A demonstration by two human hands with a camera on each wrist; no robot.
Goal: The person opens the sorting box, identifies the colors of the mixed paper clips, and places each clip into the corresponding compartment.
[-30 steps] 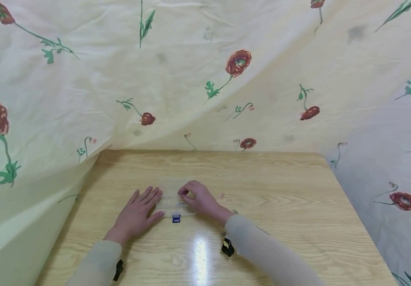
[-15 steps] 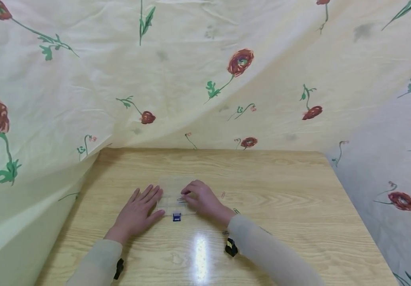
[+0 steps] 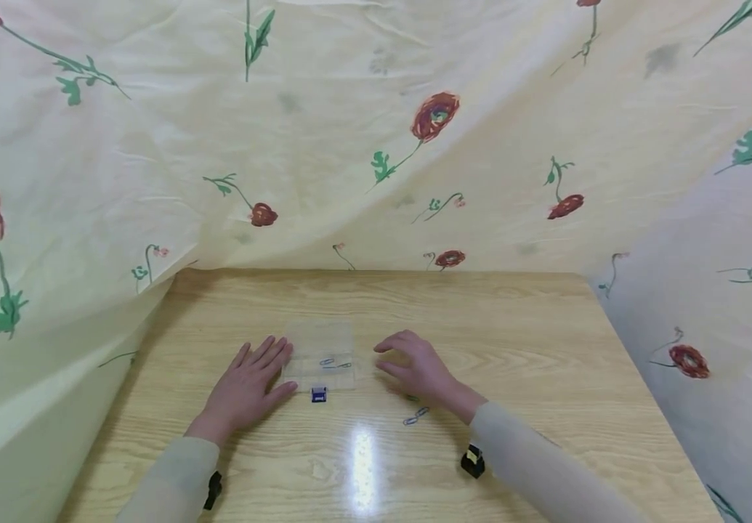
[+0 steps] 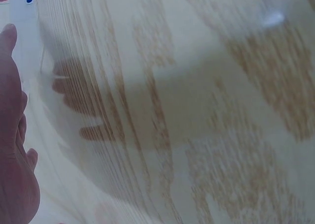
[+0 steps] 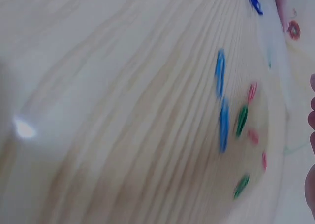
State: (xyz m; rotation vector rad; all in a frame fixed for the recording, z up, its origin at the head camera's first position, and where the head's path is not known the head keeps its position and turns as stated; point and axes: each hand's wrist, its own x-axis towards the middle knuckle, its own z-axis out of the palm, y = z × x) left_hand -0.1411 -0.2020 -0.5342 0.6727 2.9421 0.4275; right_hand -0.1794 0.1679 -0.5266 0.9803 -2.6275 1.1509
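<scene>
A clear plastic compartment box (image 3: 297, 376) lies on the table with its lid (image 3: 320, 336) laid back and a dark blue latch (image 3: 319, 395) at the front. Several blue paper clips (image 3: 328, 362) lie in its right part. My left hand (image 3: 248, 392) rests with spread, straight fingers along the box's left edge. Right of the box, my right hand (image 3: 418, 369) hovers with loosely bent fingers, thumb and fingertips apart, nothing seen between them. Two blue paper clips (image 5: 224, 125) lie on the table below it, beside green paper clips (image 5: 241, 120) and pink paper clips (image 5: 252, 91).
The wood-grain table (image 3: 493, 319) carries the box and loose clips. A floral cloth (image 3: 323, 145) hangs along its back and sides. Light glares on the tabletop near the front middle. Each wrist wears a small black device (image 3: 473, 462).
My right hand has let go of a blue paper clip inside the box and moved right, over the loose clips. My left hand has stayed at the box's left edge.
</scene>
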